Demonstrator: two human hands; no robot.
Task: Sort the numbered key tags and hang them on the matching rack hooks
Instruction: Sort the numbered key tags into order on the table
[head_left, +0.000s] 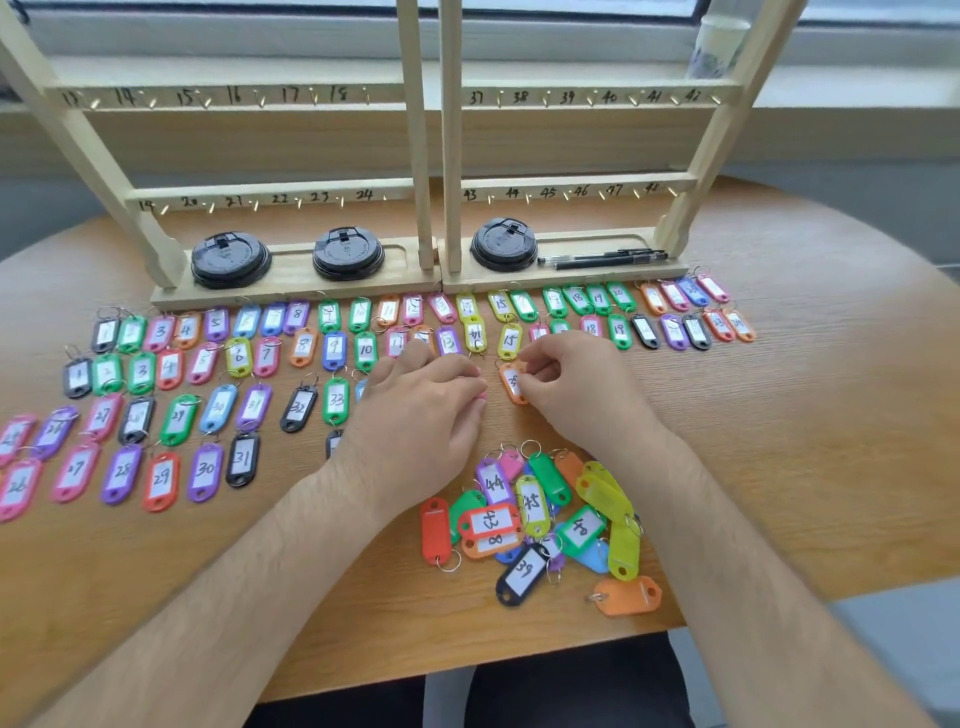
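Laying an orange tag into the sorted rows, hooks not yet used

The right hand (566, 371) pinches an orange key tag (513, 384) near the table (779, 415) middle, its long axis toward the rack (431, 156), ring end farthest from the person, presumably matching the ordered rows (208, 364) for easy reading. The left hand (421, 410) rests curled over a pink tag (480, 397); whether it grips, I cannot tell. The unsorted pile (545, 519) sits near the front edge.

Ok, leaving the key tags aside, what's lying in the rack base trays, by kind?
Black cup lids: 3
Pens: 2
Total: 5
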